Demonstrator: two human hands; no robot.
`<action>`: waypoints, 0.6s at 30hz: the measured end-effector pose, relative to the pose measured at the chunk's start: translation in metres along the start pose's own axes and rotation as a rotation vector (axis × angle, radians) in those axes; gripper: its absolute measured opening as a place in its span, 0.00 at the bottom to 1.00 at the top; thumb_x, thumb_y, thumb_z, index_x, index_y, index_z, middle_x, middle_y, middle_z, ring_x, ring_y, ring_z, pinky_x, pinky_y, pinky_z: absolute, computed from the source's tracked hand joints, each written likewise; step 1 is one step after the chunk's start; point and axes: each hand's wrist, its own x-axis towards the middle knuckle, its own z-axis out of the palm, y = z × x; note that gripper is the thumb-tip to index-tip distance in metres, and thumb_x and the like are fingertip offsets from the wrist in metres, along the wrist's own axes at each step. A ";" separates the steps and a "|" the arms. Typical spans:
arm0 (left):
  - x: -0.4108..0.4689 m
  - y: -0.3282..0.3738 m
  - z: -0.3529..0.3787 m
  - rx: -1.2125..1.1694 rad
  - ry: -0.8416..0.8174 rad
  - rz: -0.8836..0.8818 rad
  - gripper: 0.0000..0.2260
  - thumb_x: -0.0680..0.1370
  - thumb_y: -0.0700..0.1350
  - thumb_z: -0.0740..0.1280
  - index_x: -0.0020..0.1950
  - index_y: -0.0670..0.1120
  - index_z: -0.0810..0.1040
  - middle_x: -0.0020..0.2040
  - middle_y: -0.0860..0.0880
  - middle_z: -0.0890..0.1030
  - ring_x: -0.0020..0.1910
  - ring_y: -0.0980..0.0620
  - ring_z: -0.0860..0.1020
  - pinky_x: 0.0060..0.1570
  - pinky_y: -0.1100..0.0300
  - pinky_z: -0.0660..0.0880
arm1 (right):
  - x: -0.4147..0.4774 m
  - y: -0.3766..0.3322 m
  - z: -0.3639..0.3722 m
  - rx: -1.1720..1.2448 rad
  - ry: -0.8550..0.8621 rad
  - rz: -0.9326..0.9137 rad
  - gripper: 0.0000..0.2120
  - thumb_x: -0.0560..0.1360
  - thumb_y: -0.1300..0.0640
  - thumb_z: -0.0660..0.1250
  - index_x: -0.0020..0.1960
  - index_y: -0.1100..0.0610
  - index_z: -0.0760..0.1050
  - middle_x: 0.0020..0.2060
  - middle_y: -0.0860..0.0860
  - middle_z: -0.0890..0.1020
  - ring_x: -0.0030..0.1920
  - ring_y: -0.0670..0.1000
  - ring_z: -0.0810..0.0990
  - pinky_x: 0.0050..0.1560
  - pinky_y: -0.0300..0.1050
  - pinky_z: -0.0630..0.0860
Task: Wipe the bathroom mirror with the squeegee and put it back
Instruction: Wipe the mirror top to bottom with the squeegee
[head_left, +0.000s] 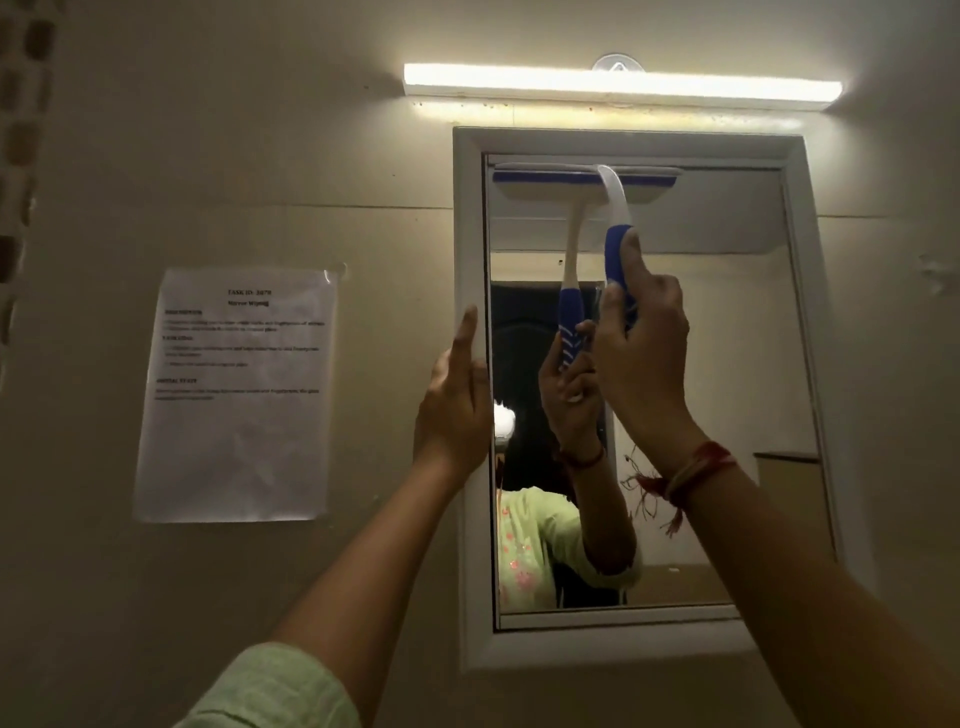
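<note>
A white-framed bathroom mirror (727, 364) hangs on the wall. The blue and white squeegee (613, 202) has its blade pressed flat against the glass at the very top, spanning the left and middle of the mirror. My right hand (641, 353) is shut around its blue handle, thumb up along the grip. My left hand (457, 405) rests on the mirror's left frame edge, fingers extended upward against it. The glass reflects the squeegee, the hand and a light green garment.
A lit tube light (618, 85) runs just above the mirror, with a clear suction hook (616, 63) over it. A printed paper sheet (239, 389) is taped to the wall left of the mirror. Beige wall surrounds everything.
</note>
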 end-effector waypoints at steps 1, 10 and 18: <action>0.000 -0.001 0.000 -0.005 0.004 -0.006 0.21 0.82 0.47 0.49 0.73 0.60 0.48 0.54 0.35 0.76 0.30 0.60 0.69 0.28 0.74 0.67 | 0.000 0.000 0.001 -0.011 0.000 -0.017 0.23 0.80 0.59 0.56 0.74 0.55 0.58 0.53 0.53 0.70 0.51 0.49 0.74 0.48 0.28 0.72; 0.001 -0.009 0.005 -0.041 0.023 -0.019 0.20 0.82 0.48 0.47 0.73 0.61 0.48 0.41 0.43 0.71 0.28 0.57 0.69 0.31 0.73 0.67 | -0.029 0.006 -0.009 -0.069 -0.011 -0.062 0.24 0.80 0.59 0.57 0.74 0.50 0.57 0.59 0.62 0.73 0.54 0.57 0.78 0.53 0.41 0.77; 0.001 -0.008 0.005 -0.011 0.021 -0.008 0.20 0.82 0.49 0.48 0.72 0.63 0.48 0.57 0.41 0.75 0.30 0.55 0.71 0.28 0.71 0.66 | -0.009 -0.004 -0.002 -0.077 -0.007 -0.043 0.23 0.80 0.59 0.57 0.74 0.54 0.59 0.57 0.60 0.73 0.54 0.56 0.78 0.55 0.48 0.79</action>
